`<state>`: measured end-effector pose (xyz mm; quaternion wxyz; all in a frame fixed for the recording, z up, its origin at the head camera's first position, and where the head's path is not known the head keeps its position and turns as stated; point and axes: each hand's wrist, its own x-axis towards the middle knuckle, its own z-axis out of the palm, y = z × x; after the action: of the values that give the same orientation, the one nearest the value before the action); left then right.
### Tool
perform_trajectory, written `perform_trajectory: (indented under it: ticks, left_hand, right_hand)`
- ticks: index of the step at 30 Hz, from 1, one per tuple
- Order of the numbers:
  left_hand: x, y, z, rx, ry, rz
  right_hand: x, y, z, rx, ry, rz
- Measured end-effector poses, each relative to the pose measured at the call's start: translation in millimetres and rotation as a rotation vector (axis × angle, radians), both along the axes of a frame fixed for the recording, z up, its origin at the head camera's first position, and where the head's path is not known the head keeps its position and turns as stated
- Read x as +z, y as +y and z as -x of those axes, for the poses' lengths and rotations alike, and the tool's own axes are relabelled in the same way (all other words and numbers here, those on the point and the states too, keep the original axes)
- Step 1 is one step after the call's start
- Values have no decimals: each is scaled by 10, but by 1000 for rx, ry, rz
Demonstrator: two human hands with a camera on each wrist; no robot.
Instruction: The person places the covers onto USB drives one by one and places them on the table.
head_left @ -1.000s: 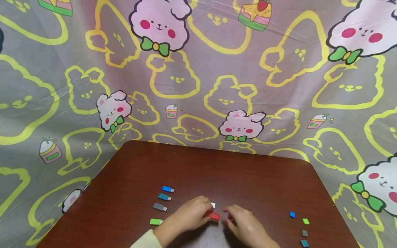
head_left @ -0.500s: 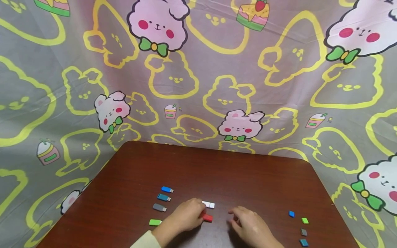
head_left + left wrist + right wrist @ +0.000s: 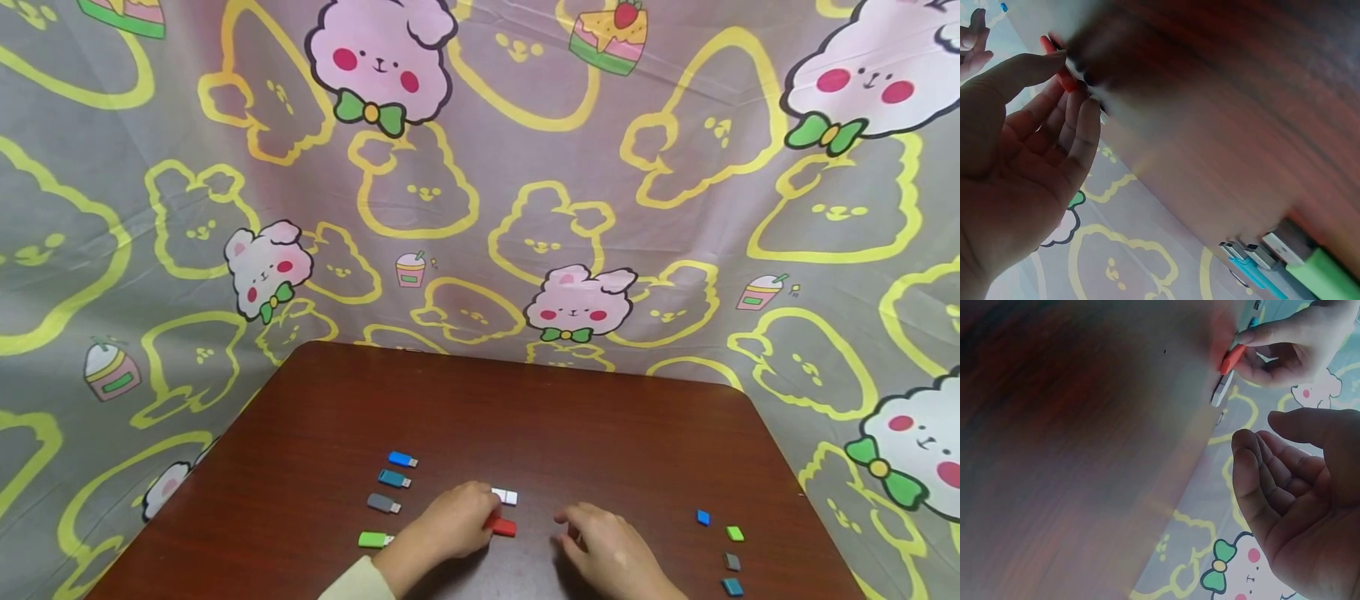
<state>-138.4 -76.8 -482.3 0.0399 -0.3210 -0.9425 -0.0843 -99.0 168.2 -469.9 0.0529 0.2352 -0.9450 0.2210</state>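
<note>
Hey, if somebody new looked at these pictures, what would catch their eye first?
Probably the cartoon-bunny cloth, which fills the background behind the brown table. Next, the bright red stick pinched in the left hand near the middle, just on the near side of a white stick. Then the colour match: four USB sticks with bare metal plugs on the left, four small cap-like pieces on the right.
</note>
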Motion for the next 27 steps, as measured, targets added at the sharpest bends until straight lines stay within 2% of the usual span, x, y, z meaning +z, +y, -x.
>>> perform_trajectory:
  ticks: [15,18,22,27]
  left_hand:
    - [-2,6,-11,1,-11,16]
    - [3,-2,-19,9,0,24]
    - [47,-25,-19,12,10,29]
    - [105,-72,11,14,6,21]
  right_hand:
    - [-6,26,-1,-3,-35,-13]
    - [-15,40,-4,0,-11,-13]
    - [-31,61,-19,0,39,2]
    - [-11,81,-15,-25,14,-13]
